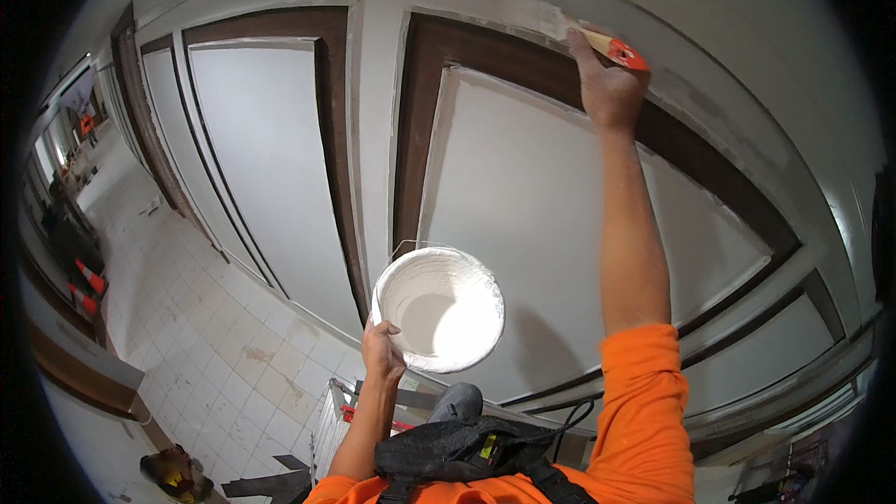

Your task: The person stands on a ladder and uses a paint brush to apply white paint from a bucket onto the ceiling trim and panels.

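Note:
My left hand (383, 350) grips a white paint bucket (481, 294) by its left side; its inside is coated in white, with a wire handle at the back. My right hand (611, 84) is closed on a paintbrush (618, 49) with a wooden and red handle, raised to the white band (504, 0) above a dark brown moulding (495, 42). The bristle end touches or nearly touches that band, where pale, uneven patches show. Below lies a white wall panel (523, 196) framed by the moulding.
Another panel (257, 149) stands to the left, beside a tiled corridor floor (215, 336) with orange cones (89, 278) and a distant person in orange (87, 126). A metal ladder or stand (336, 406) is just below me. A person (173, 471) is at the lower left.

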Available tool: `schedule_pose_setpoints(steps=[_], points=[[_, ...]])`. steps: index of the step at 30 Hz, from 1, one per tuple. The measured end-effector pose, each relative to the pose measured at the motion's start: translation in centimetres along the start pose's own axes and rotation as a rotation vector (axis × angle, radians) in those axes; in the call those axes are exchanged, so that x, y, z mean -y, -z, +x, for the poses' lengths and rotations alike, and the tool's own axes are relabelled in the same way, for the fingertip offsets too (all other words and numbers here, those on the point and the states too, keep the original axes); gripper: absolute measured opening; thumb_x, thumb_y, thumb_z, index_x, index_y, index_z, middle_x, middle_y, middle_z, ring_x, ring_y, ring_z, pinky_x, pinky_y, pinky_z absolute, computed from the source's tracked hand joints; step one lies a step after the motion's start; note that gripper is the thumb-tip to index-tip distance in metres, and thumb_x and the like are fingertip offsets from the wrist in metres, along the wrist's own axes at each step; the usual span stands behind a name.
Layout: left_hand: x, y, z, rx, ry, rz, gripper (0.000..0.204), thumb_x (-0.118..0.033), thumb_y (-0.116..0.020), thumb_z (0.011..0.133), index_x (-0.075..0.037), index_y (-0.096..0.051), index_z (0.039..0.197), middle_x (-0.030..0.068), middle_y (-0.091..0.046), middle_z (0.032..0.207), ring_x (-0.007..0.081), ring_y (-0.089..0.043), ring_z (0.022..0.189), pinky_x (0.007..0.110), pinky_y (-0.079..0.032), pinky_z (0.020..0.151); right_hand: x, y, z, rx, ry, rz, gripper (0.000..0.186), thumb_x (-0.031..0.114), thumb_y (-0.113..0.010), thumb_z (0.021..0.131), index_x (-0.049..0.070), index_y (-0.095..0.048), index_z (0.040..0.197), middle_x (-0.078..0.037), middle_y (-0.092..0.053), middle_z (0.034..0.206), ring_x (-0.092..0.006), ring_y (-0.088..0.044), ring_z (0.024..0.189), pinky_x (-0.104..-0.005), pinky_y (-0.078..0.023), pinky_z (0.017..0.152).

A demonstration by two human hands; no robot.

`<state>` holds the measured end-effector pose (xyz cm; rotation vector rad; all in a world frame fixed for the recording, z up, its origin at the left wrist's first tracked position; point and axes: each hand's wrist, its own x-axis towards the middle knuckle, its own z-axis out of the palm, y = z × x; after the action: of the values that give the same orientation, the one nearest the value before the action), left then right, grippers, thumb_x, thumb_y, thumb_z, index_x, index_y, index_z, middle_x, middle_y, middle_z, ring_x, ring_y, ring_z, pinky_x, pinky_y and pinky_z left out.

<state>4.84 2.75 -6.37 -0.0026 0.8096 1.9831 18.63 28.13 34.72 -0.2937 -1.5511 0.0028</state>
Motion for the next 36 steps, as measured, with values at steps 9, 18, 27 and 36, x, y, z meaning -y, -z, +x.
schedule_pose_setpoints(steps=[9, 18, 27, 36], points=[[1.1, 0.8, 1.0, 0.019, -0.009, 0.009, 0.065, 0.002, -0.049, 0.069, -0.003, -0.049, 0.133, 0.0133, -0.06, 0.115, 0.0326, -0.061, 0.105, 0.051, -0.054, 0.095, -0.6, -0.1, 1.5, -0.082, 0.045, 0.045, 0.021, 0.019, -0.082, 0.088, 0.0, -0.077, 0.097, -0.008, -0.079, 0.088, -0.0158, -0.075, 0.082, -0.0304, -0.058, 0.077], [0.1, 0.8, 0.4, -0.038, -0.014, 0.045, 0.068, 0.002, -0.05, 0.069, -0.004, -0.045, 0.136, 0.014, -0.06, 0.118, 0.033, -0.062, 0.104, 0.05, -0.056, 0.094, -0.7, -2.6, 1.2, 0.003, 0.006, -0.052, 0.016, 0.015, -0.081, 0.089, 0.003, -0.077, 0.098, -0.003, -0.078, 0.09, -0.0114, -0.072, 0.084, -0.0275, -0.057, 0.079], [0.2, 1.1, 1.1, -0.03, 0.025, 0.016, 0.069, 0.004, -0.047, 0.07, -0.002, -0.047, 0.139, 0.0157, -0.062, 0.121, 0.0343, -0.061, 0.11, 0.049, -0.054, 0.098, -1.6, 8.4, 0.5, -0.119, 0.088, -0.247, 0.017, 0.015, -0.081, 0.087, 0.002, -0.077, 0.097, -0.009, -0.079, 0.09, -0.0159, -0.075, 0.082, -0.0305, -0.059, 0.078], [0.1, 0.7, 1.9, -0.038, 0.063, 0.053, 0.062, 0.0, -0.051, 0.071, -0.002, -0.047, 0.133, 0.0144, -0.06, 0.117, 0.0337, -0.062, 0.105, 0.05, -0.054, 0.094, 0.2, 4.0, 0.7, -0.092, 0.158, -0.138, 0.015, 0.018, -0.081, 0.089, 0.008, -0.077, 0.098, -0.005, -0.078, 0.087, -0.0134, -0.074, 0.08, -0.028, -0.058, 0.075]])
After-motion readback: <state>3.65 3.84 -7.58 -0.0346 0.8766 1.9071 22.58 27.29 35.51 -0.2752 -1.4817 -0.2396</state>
